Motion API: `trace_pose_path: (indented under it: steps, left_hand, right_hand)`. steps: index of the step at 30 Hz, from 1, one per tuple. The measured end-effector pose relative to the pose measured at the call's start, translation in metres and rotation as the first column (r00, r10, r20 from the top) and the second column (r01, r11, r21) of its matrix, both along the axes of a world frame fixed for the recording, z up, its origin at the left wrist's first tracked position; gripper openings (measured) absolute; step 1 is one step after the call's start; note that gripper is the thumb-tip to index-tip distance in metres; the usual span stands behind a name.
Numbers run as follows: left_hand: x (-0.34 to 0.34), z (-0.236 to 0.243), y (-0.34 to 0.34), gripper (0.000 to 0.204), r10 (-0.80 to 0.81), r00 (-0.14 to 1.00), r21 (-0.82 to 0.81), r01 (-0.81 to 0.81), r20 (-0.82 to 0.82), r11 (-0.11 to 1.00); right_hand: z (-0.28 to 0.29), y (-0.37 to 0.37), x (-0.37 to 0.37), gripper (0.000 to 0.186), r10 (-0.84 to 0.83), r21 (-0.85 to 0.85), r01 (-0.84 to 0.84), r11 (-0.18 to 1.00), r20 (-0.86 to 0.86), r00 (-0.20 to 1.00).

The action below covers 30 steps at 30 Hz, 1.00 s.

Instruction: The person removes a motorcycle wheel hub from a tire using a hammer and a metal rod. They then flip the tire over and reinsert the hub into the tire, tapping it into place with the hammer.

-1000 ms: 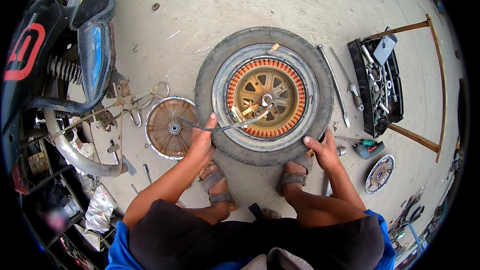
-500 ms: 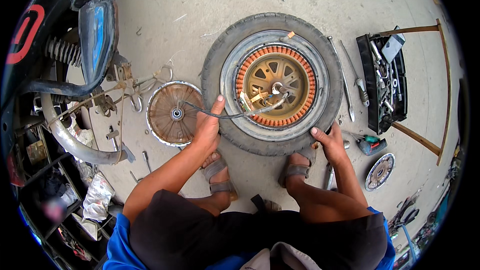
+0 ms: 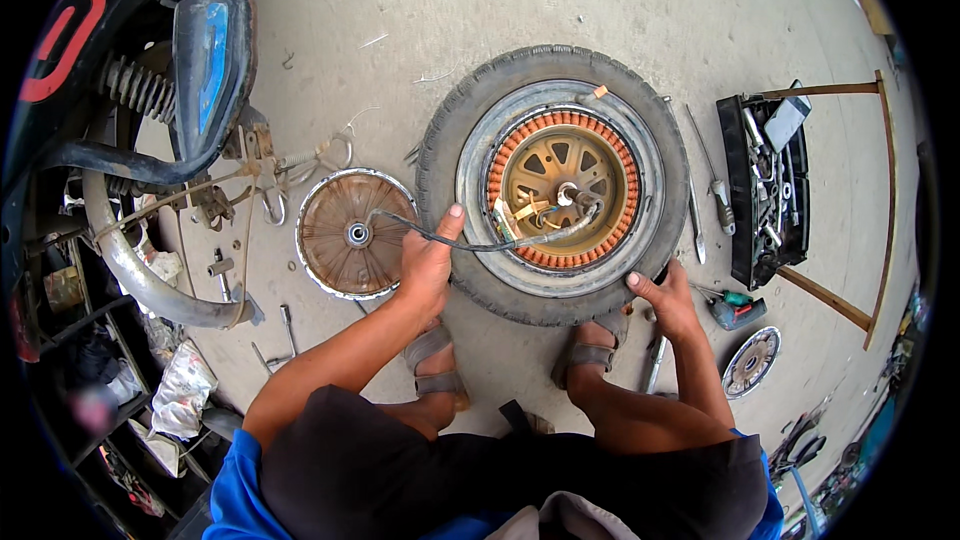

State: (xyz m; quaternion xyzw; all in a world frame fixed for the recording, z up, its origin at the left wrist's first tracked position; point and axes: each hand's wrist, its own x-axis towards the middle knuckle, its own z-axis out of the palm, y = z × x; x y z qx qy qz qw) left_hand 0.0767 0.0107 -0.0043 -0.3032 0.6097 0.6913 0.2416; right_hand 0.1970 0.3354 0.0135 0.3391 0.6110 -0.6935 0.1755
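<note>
My left hand (image 3: 427, 265) grips the lower left of a black tyre (image 3: 455, 140), thumb on the sidewall where a dark cable (image 3: 480, 247) passes. My right hand (image 3: 670, 295) holds its lower right edge, thumb on top and fingers partly hidden. The tyre surrounds a silver rim (image 3: 545, 90) with a ring of copper windings (image 3: 563, 120), a brass-coloured spoked centre (image 3: 540, 155) and a central axle (image 3: 568, 195). The cable runs from the axle across to above a round, rusty ribbed cover (image 3: 340, 260) lying left of the tyre.
A scooter frame (image 3: 205, 90) fills the left, above a dark rack (image 3: 120, 340) with bags. Right are rods and screwdrivers (image 3: 720, 210), a black toolbox (image 3: 745, 250), power tool (image 3: 735, 310), round metal plate (image 3: 750, 362) and wooden frame (image 3: 830, 300). My sandalled feet (image 3: 590, 350) are below the tyre.
The whole view has shifted and turned a little, so the tyre appears further right. Both my hands keep their hold on the tyre.
</note>
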Motion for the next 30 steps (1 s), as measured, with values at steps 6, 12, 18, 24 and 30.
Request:
trace_pose_path:
  steps: [6,12,18,24,30]
  left_hand:
    - [0.004,0.000,0.001,0.079,0.005,0.999,0.062,-0.003,-0.044,0.998]
    - [0.009,-0.014,-0.009,0.083,-0.031,0.997,0.129,0.041,-0.075,0.991]
    - [0.015,-0.009,-0.007,0.071,-0.024,0.997,0.134,0.034,-0.069,0.990]
    - [0.017,-0.013,-0.010,0.066,-0.032,0.997,0.130,0.041,-0.068,0.991]
    - [0.023,-0.025,-0.017,0.066,-0.041,0.994,0.109,0.052,-0.099,0.993]
  right_hand:
    - [-0.001,-0.001,0.002,0.072,-0.012,-0.037,0.013,0.999,0.014,1.000]
    - [-0.004,-0.003,0.006,0.069,0.019,-0.007,-0.019,1.000,0.040,0.999]
    - [-0.016,-0.003,0.012,0.069,-0.020,-0.053,0.021,0.998,0.025,0.999]
    - [-0.022,-0.002,0.017,0.082,0.024,-0.024,-0.023,0.999,0.052,0.998]
    - [-0.021,-0.005,0.019,0.087,0.003,-0.032,-0.002,0.999,0.042,0.999]
